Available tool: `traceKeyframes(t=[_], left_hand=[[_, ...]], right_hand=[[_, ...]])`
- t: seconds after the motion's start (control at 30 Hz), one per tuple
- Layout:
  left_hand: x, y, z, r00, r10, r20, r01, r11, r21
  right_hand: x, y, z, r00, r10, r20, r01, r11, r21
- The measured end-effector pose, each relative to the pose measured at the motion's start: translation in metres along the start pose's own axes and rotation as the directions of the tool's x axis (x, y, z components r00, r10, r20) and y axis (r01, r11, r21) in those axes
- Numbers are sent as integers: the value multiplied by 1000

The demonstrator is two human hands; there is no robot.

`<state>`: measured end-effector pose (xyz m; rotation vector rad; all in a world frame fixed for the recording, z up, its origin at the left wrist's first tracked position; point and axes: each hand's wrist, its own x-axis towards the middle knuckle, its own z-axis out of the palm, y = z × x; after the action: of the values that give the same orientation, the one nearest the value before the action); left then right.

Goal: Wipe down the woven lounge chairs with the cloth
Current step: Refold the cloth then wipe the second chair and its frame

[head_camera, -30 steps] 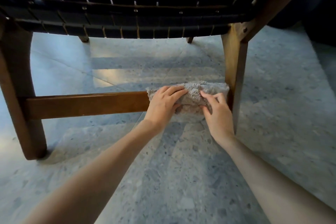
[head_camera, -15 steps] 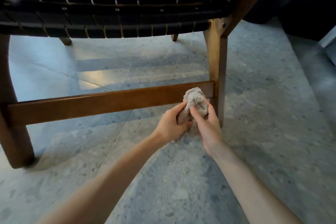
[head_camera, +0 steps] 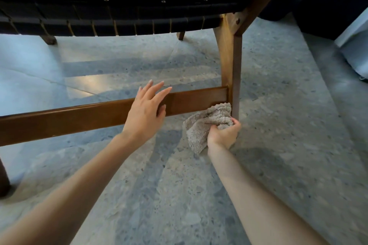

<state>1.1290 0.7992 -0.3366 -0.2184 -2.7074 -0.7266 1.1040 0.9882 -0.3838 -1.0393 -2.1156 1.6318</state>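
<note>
I look from low down at a woven lounge chair with a dark strap seat [head_camera: 119, 16] and a brown wooden frame. A wooden crossbar [head_camera: 79, 117] runs from the left to the right front leg [head_camera: 229, 65]. My right hand [head_camera: 224, 135] grips a bunched grey cloth [head_camera: 203, 123] against the foot of that leg, just under the crossbar's right end. My left hand [head_camera: 147, 111] lies flat on the crossbar with its fingers straight and spread, holding nothing.
Grey speckled stone floor [head_camera: 278, 145] lies all around. A second front leg [head_camera: 4, 181] stands at the far left edge and two rear legs show under the seat. A white object [head_camera: 354, 45] stands at the right edge beside dark furniture.
My left hand has let go of the cloth and moved left onto the crossbar. My right hand now holds the cloth alone, lower by the leg. The view has shifted left.
</note>
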Motion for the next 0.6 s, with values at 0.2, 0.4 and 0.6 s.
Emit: traceKeyframes(t=[0.2,0.4,0.6], left_hand=[[-6,-16,6,1000,-17,19,15,991,131],[-9,-19,6,999,-34,-11,35,987,156],[-10,-23,8,1000,-9,14,6,986,165]], right_hand=[[-16,16,3,989,141,-52,-139,990,29],[-7,-28,8,944,146,294,-269,859,436],[4,-20,10,934,222,279,-341,786,516]])
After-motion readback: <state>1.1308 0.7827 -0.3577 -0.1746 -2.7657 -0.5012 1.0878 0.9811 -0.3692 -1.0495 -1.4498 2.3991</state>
